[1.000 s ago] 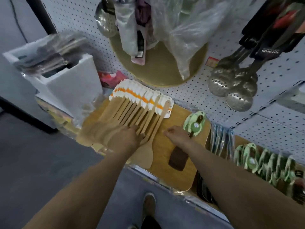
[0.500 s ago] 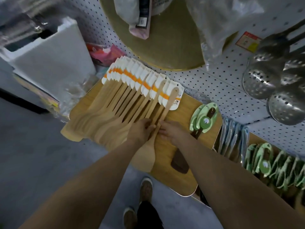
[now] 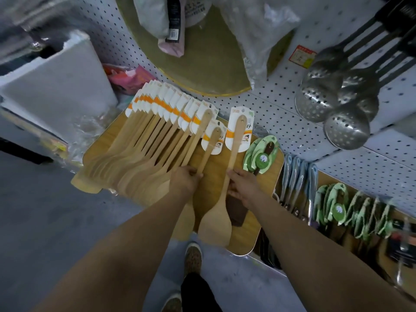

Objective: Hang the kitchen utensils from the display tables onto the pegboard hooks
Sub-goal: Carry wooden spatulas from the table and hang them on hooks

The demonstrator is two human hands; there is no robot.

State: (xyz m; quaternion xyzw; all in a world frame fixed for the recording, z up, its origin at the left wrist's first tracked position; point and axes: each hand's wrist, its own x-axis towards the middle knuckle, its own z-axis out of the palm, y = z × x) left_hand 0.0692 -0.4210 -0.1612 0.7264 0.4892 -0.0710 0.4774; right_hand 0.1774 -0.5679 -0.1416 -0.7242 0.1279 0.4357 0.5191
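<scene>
A fanned row of several wooden spatulas (image 3: 144, 158) with white-and-orange card tags lies on a wooden display table (image 3: 273, 174) below the white pegboard (image 3: 281, 104). My right hand (image 3: 244, 185) grips the handle of one wooden spatula (image 3: 234, 154), pulled apart from the row to the right, its blade (image 3: 215, 226) toward me. My left hand (image 3: 185, 179) pinches the handle of the neighbouring wooden spatula (image 3: 210, 145) at the row's right end.
A dark spatula with green tags (image 3: 261, 157) lies just right of my right hand. Blue-handled tools (image 3: 297, 176) and more green-tagged items (image 3: 337, 206) fill the table farther right. Perforated metal ladles (image 3: 333, 102) and a round board (image 3: 202, 61) hang on the pegboard. A white foam box (image 3: 56, 86) stands left.
Both hands met at the row's right end, then my right hand drew one spatula out to the right. The view has moved closer to the table.
</scene>
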